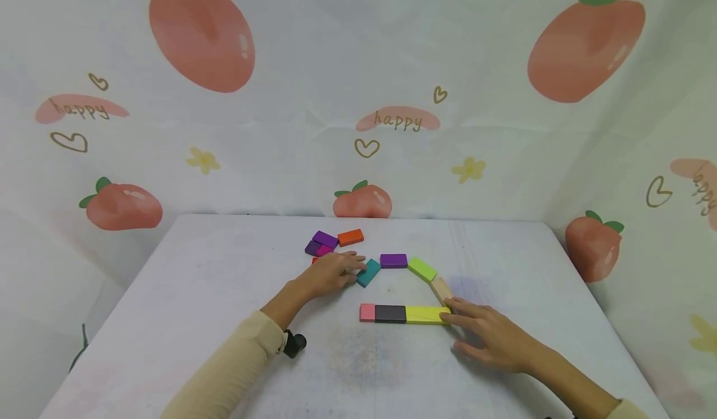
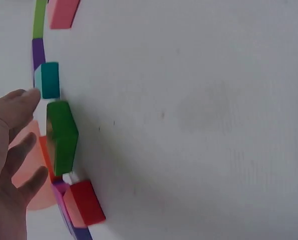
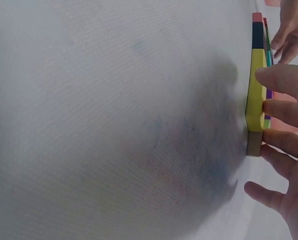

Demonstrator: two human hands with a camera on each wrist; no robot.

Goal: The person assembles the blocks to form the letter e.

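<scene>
My left hand is at the teal block, a fingertip beside its edge. In the left wrist view its fingers are spread, with a green block and a red block just past them. My right hand extends its fingers over the right end of the bottom row, touching the yellow block and the natural wood block. A black block and a pink block continue that row leftward. Purple and lime-green blocks curve above it.
Behind my left hand lie an orange block, a purple block, a dark purple block and a magenta block. The white-covered table meets a printed cloth backdrop at its far edge.
</scene>
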